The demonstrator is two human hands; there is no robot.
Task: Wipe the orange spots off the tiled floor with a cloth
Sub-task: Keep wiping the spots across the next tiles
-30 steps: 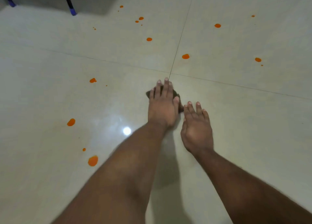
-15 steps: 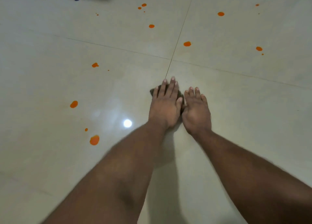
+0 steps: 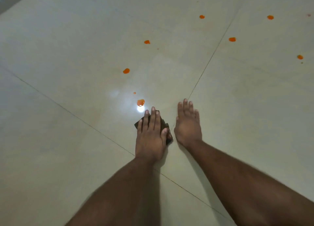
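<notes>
Left hand (image 3: 151,137) flat on cloth (image 3: 165,123); orange spot (image 3: 140,102) near

I count two hands on the tiled floor (image 3: 68,55): the left hand (image 3: 151,137) and the right hand (image 3: 187,125). There is one cloth (image 3: 165,125), dark, under the left hand. Of clear orange spots I count nine: one big spot (image 3: 140,102) nearest the cloth, one tiny dot (image 3: 134,93) just beyond it, then seven more farther off, at the middle and the far right. A few fainter specks are too small for me to count. Two grout lines (image 3: 209,60) cross between the tiles.
</notes>
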